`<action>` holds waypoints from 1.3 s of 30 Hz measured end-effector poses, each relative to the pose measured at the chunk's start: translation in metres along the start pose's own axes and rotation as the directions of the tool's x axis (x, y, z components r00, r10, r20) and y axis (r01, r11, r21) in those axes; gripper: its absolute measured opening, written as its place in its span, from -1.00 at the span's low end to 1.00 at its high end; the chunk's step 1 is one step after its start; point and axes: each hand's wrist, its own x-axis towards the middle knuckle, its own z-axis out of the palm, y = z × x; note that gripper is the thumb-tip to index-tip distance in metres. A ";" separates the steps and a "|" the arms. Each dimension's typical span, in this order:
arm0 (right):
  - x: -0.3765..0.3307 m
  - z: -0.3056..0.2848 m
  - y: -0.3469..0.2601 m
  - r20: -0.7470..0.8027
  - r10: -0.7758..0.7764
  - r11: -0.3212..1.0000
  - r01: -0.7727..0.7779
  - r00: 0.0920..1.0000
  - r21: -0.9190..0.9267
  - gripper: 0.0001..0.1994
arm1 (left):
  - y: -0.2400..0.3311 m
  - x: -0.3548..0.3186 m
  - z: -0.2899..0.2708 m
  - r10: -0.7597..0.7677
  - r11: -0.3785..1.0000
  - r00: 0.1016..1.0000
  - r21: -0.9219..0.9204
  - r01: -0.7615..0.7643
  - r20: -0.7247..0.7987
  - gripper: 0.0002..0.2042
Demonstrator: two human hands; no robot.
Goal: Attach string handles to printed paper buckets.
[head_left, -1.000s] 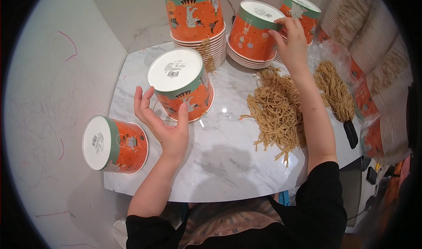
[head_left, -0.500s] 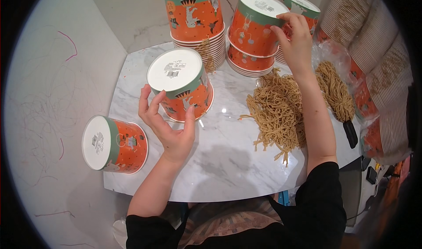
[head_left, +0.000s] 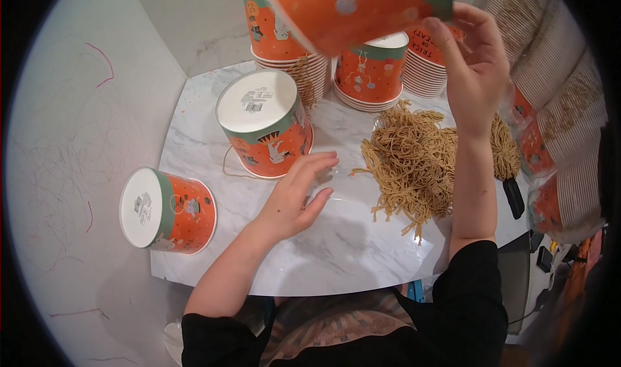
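My right hand [head_left: 477,76] grips an orange paper tub [head_left: 362,8] with a green band by its base end, holding it tilted in the air, its rim toward the left. Part of it lies beyond the upper edge. Over the table my left hand [head_left: 291,202] is open, fingers apart, holding nothing. Just beyond it an upside-down paper tub [head_left: 268,134] stands with its white base up; a thin tan strand [head_left: 225,163] pokes out from under its rim. Below the raised tub is a short stack of tubs [head_left: 369,76]. A heap of tan cords [head_left: 414,160] lies left of my right forearm.
Another upside-down tub [head_left: 184,215] stands at the left by the scribbled white wall [head_left: 71,140]. Taller tub stacks [head_left: 265,30] [head_left: 427,69] line the back. Bagged nested tubs [head_left: 572,127] fill the right side. A black-ended cord bundle [head_left: 508,150] lies near the marble table's [head_left: 336,257] right edge.
My right hand has lifted the top tub off the middle stack, up and toward me. My left hand has moved from the near upside-down tub to the right and nearer.
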 end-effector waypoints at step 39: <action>-0.023 0.001 -0.001 0.653 0.445 0.847 -0.050 0.614 -0.530 -0.78 | -0.004 -0.004 0.006 -0.393 0.854 0.806 -0.501 0.141 -0.444 -0.81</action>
